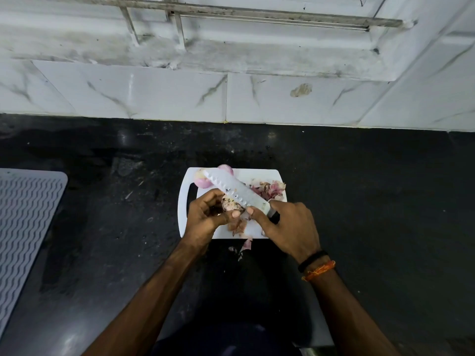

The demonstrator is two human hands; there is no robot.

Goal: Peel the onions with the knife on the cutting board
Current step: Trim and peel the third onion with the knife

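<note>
Above the cutting board [257, 231] — left hand [205, 217] gripping an onion [231, 204], right hand [290, 224] clasping the knife [239, 191]; peels [268, 188] at the board's far corner.

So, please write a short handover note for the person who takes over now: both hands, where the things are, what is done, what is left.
Left hand holds a partly peeled onion over the cutting board.
Right hand grips the knife, blade against that onion, tip pointing away to the left.
Peeled onions lie at the board's far left corner, partly behind the blade.
Skins are piled at the far right; a few scraps fell on the counter.
Left: finish this onion. No unpeeled onions are in view.
</note>
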